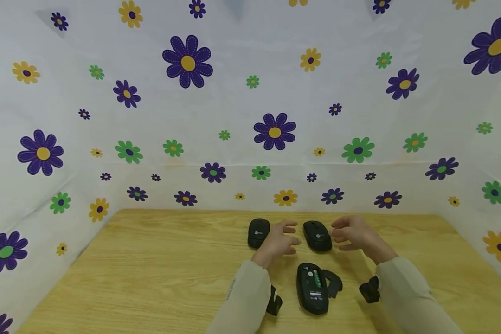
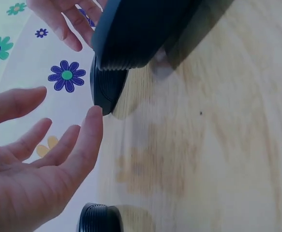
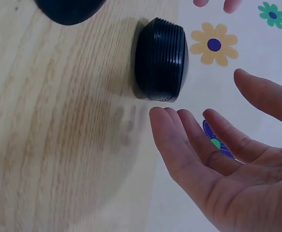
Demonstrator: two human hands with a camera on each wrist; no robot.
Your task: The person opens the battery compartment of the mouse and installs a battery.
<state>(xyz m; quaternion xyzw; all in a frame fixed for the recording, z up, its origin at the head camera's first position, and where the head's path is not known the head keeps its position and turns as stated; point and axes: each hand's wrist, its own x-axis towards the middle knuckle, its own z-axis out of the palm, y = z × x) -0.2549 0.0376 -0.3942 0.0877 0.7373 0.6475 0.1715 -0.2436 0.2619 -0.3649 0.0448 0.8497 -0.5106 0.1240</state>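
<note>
Three black computer mice lie on the table. My left hand (image 1: 278, 241) is held with spread, relaxed fingers just right of the left mouse (image 1: 259, 232), partly overlapping it in the head view. Beside the right mouse (image 1: 317, 235), my right hand (image 1: 355, 234) has its fingers loosely bent, fingertips close to the mouse's side, holding nothing; the right wrist view shows the mouse's ribbed end (image 3: 160, 60) in front of them. Nearer to me, the third mouse (image 1: 312, 288) is belly up, its battery bay uncovered with a green battery (image 1: 317, 278) inside. A curved black cover (image 1: 333, 283) lies against its right side.
The wood-grain table (image 1: 171, 269) meets a white, flower-printed sheet (image 1: 234, 106) at its back and sides. A black wrist device (image 1: 370, 290) hangs below the right sleeve, and another (image 1: 274, 301) below the left sleeve, near the overturned mouse.
</note>
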